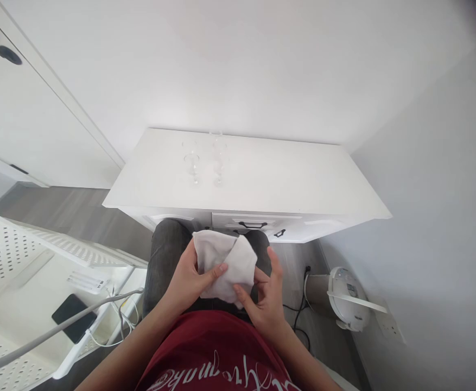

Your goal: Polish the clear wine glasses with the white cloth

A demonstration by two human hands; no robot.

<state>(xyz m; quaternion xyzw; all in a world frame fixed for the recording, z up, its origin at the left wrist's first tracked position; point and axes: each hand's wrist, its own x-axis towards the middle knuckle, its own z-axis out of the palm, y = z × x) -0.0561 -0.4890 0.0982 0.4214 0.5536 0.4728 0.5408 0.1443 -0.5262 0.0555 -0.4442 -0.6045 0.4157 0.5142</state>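
Note:
A white cloth (233, 260), partly folded over itself, is held above my lap between both hands. My left hand (191, 277) grips its left side, the thumb lying across the front. At the lower right edge, my right hand (266, 298) pinches the cloth between thumb and fingers, with the index finger raised away from it. Whether anything is wrapped inside the cloth is hidden. Beyond the hands, clear stemmed glasses (219, 160) stand on top of a white cabinet (286, 174), left of its middle.
Dark handles (253, 225) show on the cabinet's drawer fronts, close to my knees. To the left is a white perforated rack (5, 239) holding a black flat device (74, 317), with a grey tube (58, 327) crossing it. A white rounded appliance (348, 298) and cables (300, 309) lie at right.

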